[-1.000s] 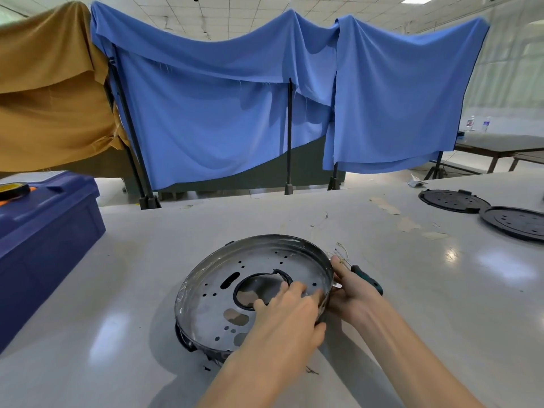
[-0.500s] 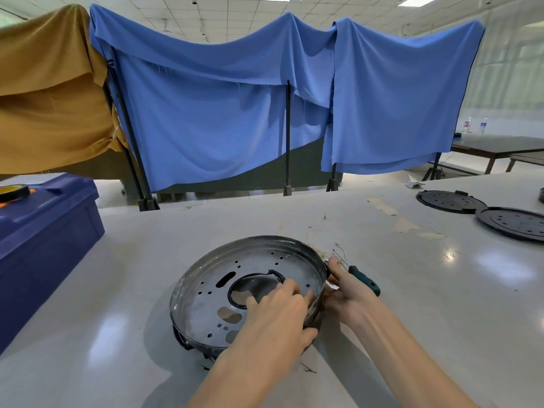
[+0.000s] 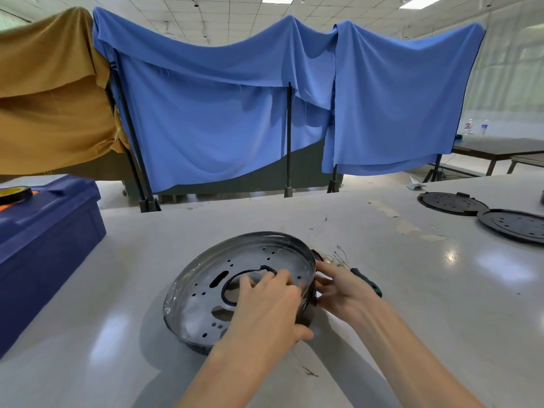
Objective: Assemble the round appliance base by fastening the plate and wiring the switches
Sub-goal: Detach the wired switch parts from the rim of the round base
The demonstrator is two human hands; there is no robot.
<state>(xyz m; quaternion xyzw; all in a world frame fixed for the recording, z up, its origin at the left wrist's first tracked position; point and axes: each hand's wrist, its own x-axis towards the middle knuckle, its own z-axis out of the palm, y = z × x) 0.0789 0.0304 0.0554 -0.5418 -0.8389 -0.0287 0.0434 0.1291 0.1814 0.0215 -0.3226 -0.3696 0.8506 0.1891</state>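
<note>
The surface under me is broad, pale and glossy, so anything metal set on it will probably skate unless I pin it. The round base sits on it right in front of me, tipped so its right edge rides higher than its left. It looks like thin pressed sheet metal: light, stiff across the rim, likely springy in the perforated floor, with cut holes and a rim edge that could nick a finger. I judge the wall of the rim the safest place to take hold, not the slots.

My left hand lies inside the dish, fingers loosely spread and pressing down near the central opening, with the thumb hooked over the near rim; it grips nothing else. My right hand is curled against the outside of the right wall, steadying it; whether it pinches a small part there I cannot tell.

Just beside that hand lies a green-handled screwdriver, and beyond it a tangle of fine wires, thin and easily kinked.
</note>
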